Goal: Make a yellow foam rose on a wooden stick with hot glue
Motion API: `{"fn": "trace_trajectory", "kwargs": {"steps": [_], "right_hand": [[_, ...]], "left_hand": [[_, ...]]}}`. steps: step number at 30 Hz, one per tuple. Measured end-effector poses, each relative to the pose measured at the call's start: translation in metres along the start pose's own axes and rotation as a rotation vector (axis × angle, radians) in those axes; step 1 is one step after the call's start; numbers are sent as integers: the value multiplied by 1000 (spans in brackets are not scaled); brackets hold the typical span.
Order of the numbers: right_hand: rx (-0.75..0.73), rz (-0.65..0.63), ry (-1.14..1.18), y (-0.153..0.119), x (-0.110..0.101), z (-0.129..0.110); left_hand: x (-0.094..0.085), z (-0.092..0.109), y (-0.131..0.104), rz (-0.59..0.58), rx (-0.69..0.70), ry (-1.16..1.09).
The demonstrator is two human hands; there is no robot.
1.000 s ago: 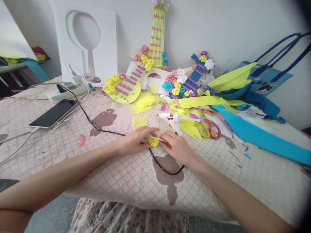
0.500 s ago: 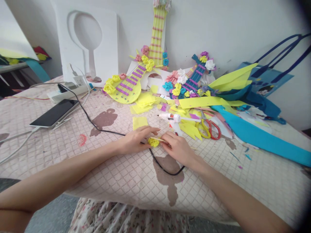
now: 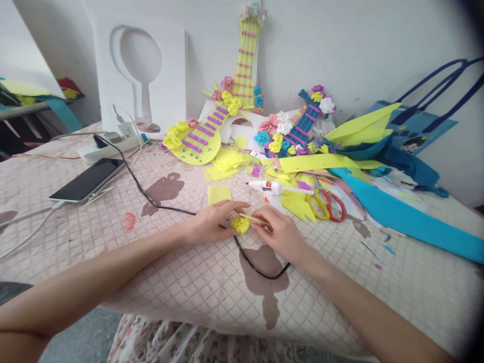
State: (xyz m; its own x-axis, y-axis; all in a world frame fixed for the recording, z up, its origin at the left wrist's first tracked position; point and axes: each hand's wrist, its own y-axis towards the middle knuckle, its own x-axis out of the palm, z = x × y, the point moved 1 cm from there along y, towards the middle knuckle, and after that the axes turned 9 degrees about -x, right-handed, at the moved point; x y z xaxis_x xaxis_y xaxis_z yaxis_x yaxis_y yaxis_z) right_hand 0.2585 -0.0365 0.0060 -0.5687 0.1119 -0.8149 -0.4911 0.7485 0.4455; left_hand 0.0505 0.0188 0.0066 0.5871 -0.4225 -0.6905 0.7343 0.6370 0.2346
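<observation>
A small ruffled yellow paper flower (image 3: 241, 225) sits between my two hands, low over the tablecloth. My left hand (image 3: 215, 222) holds it at its left edge, with the thumb below and the fingers curving above. In my right hand (image 3: 275, 229) is a thin pale wooden stick (image 3: 252, 219), pinched between thumb and fingers, its tip at the flower's upper right. Whether the tip touches the flower, I cannot tell. Just beyond my left hand lies a yellow paper square (image 3: 219, 193). The white glue gun (image 3: 264, 186) rests beyond my right hand.
Scissors (image 3: 328, 204) lie right of the glue gun among yellow scraps and a long blue strip (image 3: 408, 217). Decorated paper guitars (image 3: 198, 143) stand behind. A phone (image 3: 88, 179) and power strip (image 3: 108, 146) are at left. A black cable (image 3: 174, 206) runs beneath my hands.
The stick's tip has lifted slightly off the front of the flower toward its upper edge. My hands stay in nearly the same place; the whole view has shifted a little.
</observation>
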Motion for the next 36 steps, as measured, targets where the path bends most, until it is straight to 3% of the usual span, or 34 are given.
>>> {"fn": "trace_trajectory", "kwargs": {"steps": [4,9,25,36], "right_hand": [[16,277,63,-6,-16,-9],[8,412,79,-13,-25,-16],[-47,300,0,-10,-22,-20],[-38,34,-92,-3,-7,-4]], "left_hand": [[-15,18,-4,49,30,-60],[-26,38,-10,49,57,-94],[-19,34,-7,44,62,-76],[-8,13,-2,-12,43,86]]}}
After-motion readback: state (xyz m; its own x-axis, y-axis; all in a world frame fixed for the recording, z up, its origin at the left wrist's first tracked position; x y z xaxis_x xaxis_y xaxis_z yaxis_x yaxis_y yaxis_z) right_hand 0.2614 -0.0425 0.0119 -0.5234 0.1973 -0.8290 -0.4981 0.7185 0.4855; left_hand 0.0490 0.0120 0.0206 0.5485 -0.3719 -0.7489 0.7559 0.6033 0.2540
